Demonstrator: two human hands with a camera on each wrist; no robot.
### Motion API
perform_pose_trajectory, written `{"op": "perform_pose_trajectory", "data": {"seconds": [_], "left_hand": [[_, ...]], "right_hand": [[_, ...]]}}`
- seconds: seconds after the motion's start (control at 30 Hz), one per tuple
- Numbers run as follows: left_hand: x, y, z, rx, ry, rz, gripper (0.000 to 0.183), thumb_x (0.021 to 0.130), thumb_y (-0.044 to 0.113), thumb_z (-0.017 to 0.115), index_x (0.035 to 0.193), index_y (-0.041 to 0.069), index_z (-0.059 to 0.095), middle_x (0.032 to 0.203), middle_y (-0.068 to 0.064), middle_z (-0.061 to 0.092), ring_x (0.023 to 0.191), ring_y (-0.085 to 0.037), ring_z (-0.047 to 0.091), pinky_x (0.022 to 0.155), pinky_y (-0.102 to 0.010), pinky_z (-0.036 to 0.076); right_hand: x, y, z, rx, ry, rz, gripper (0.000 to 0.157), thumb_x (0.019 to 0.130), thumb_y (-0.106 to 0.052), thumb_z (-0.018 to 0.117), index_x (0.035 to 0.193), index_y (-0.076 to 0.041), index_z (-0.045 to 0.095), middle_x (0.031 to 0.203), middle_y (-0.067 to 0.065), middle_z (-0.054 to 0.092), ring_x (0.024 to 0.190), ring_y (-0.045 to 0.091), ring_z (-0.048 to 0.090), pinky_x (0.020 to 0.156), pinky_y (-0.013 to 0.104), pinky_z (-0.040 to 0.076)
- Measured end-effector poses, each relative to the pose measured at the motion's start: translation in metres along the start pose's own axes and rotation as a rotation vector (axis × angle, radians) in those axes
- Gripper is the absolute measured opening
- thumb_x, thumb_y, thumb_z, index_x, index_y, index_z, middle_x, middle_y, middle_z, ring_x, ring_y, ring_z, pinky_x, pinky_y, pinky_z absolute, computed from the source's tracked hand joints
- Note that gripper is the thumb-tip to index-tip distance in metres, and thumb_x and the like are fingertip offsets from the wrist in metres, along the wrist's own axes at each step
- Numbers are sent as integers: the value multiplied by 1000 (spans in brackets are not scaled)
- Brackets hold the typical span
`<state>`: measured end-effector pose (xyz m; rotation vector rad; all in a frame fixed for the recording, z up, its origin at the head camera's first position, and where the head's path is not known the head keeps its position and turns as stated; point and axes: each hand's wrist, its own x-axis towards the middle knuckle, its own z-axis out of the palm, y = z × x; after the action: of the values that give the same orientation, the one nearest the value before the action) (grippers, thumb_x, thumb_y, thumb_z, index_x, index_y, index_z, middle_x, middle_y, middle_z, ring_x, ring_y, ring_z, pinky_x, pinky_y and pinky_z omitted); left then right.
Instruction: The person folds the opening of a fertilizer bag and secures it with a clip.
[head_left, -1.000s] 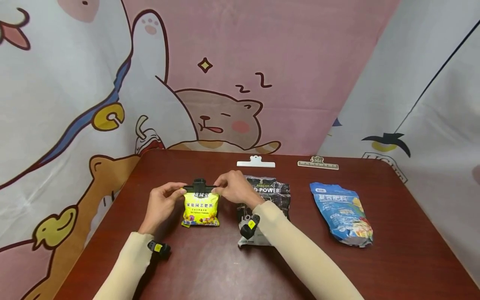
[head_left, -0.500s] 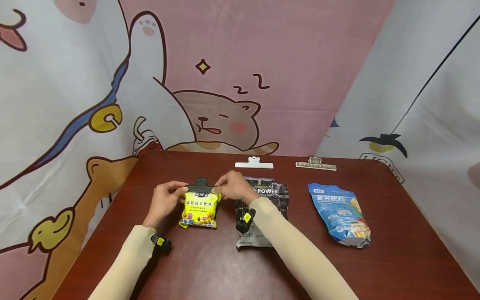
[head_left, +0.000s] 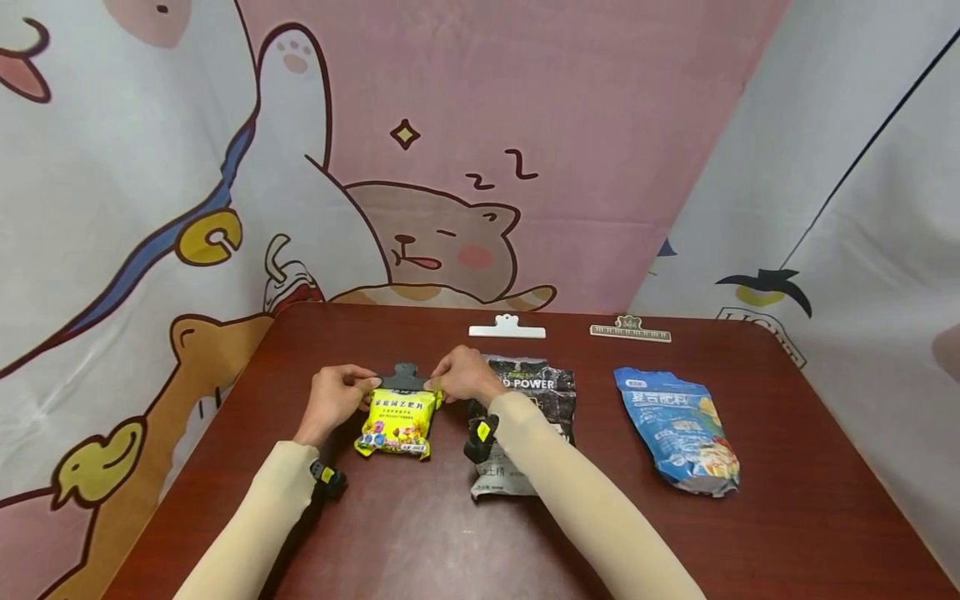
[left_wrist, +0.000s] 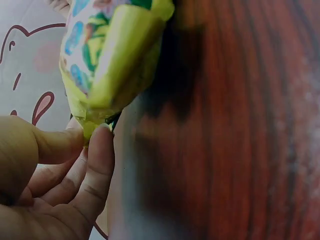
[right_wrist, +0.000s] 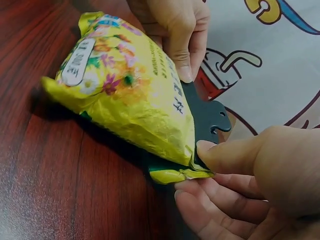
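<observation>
A plump yellow fertilizer bag (head_left: 396,421) with printed flowers is at the left of the table, its top edge under a dark clip (head_left: 403,377). My left hand (head_left: 335,402) pinches the bag's left top corner and the clip's end between thumb and forefinger. At the other end, my right hand (head_left: 467,373) pinches the clip and the bag's right corner. In the right wrist view, the right thumb (right_wrist: 230,152) presses on the clip (right_wrist: 207,117), with the fingers underneath. The left wrist view shows the bag's yellow corner (left_wrist: 92,127) between the left fingertips.
A black and grey bag (head_left: 501,477) lies partly under the right forearm. To its right is a blue bag (head_left: 678,429). A white clip (head_left: 507,327) and a patterned metal clip (head_left: 630,329) lie along the back edge of the table (head_left: 465,550), before a cartoon curtain.
The yellow bag and its clip have tilted, with the clip's raised handle now leaning back and flatter. Both hands have shifted slightly towards me, still pinching the two ends.
</observation>
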<state>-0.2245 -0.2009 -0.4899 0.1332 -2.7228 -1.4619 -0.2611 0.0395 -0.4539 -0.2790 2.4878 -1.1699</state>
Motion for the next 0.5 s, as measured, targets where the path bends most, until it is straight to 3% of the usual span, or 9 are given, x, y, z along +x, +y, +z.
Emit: {"op": "perform_pose_trajectory", "data": {"seconds": [0.3, 0.5], "left_hand": [[3, 0, 2, 41, -20, -12, 17, 97, 15, 72, 104, 0, 77, 97, -19, 77, 63, -17, 70, 62, -33, 61], [5, 2, 1, 98, -28, -12, 19, 96, 18, 73, 104, 2, 78, 97, -19, 76, 66, -17, 70, 62, -30, 59]], "right_hand": [[-1, -6, 6, -185, 43, -49, 14, 91, -20, 79, 87, -7, 81, 71, 9, 75, 66, 26, 73, 53, 26, 50], [-1, -8, 9, -308, 57, -104, 24, 94, -20, 75, 73, -9, 77, 57, -4, 61, 50, 10, 52, 53, 24, 43]]}}
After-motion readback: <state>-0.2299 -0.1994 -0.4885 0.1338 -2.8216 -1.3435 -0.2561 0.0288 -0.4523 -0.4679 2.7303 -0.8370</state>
